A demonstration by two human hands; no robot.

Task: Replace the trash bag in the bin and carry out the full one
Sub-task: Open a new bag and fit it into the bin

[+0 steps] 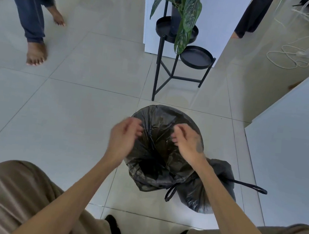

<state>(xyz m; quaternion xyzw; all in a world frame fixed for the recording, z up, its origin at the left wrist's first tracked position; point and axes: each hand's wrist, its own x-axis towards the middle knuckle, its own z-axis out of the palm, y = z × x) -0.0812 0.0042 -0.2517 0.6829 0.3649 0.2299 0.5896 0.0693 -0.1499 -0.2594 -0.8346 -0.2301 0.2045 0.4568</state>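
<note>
A round bin (pixel 169 114) stands on the tiled floor in front of me, lined with a black trash bag (pixel 160 129) whose edge drapes over the rim. My left hand (pixel 123 136) pinches the bag at the left side of the opening. On the right side my right hand (pixel 187 141) grips the plastic with curled fingers. A tied, full black bag (pixel 208 192) lies on the floor just right of the bin, its drawstring loop (pixel 251 186) stretched out to the right. Another drawstring loop (pixel 171 192) hangs from the liner at the bin's near side.
A black metal plant stand (pixel 174 74) with a leafy plant (pixel 183 10) is just beyond the bin. Another person's bare feet (pixel 36 53) stand at far left. White walls (pixel 290 151) close in on the right. Cables (pixel 291 55) lie at the far right.
</note>
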